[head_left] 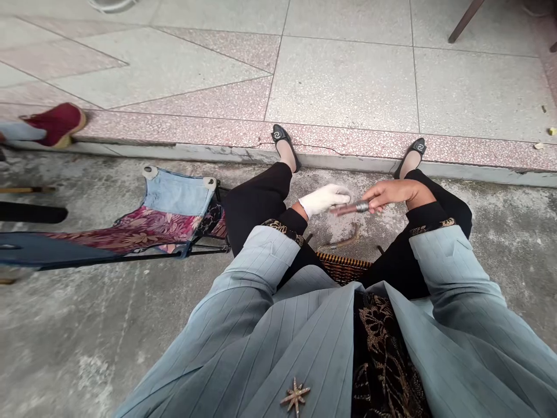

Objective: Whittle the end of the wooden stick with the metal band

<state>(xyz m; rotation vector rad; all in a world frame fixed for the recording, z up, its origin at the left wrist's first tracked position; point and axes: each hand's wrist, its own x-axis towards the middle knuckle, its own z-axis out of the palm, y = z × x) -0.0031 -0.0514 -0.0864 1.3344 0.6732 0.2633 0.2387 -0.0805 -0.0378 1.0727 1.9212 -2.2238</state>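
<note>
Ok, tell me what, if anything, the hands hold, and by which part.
The right hand holds a brownish stick-like thing by the end beside its silvery coil; blur hides whether the gloved left hand grips it too.

The person is sitting at what looks like a paved porch or patio edge. Grey and pink speckled tiles (343,81) are covering a raised platform, and its low step (348,161) is dropping to rough, stained concrete (143,313). A fabric folding chair (174,217) is standing on the concrete, a woven seat (343,268) is showing beneath the person, and a furniture leg (465,21) is resting on the tiles.
</note>
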